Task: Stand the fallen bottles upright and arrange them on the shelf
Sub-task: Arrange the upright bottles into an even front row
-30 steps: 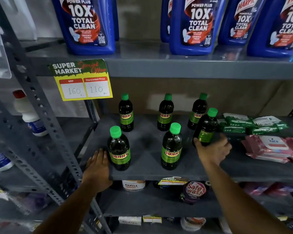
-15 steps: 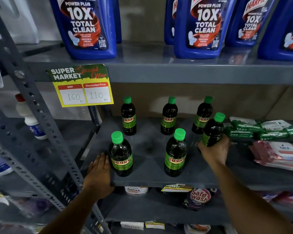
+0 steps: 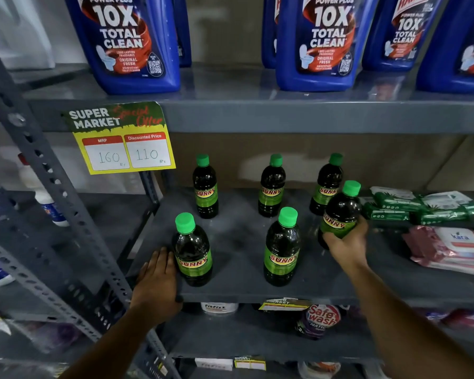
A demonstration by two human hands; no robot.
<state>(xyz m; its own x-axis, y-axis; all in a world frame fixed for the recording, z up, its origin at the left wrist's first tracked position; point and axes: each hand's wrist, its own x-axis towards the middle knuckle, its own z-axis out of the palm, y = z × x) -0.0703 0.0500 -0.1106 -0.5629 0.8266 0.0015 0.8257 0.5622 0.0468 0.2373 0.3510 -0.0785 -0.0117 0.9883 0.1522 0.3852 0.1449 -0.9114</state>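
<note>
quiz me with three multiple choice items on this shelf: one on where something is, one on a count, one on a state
1. Where does the left hand rest?
A. on the shelf's front edge beside the front-left bottle
B. on a blue jug above
C. on the pink packs

2. How many green-capped Sunny bottles show on this shelf?
A. four
B. six
C. eight

3. How is the bottle in the right hand?
A. lying flat
B. capless
C. gripped and tilted

Answers:
1 A, its palm lies flat next to the front-left bottle.
2 B, three behind, two in front, one held.
3 C, fingers wrap the held bottle, which leans rightward.
</note>
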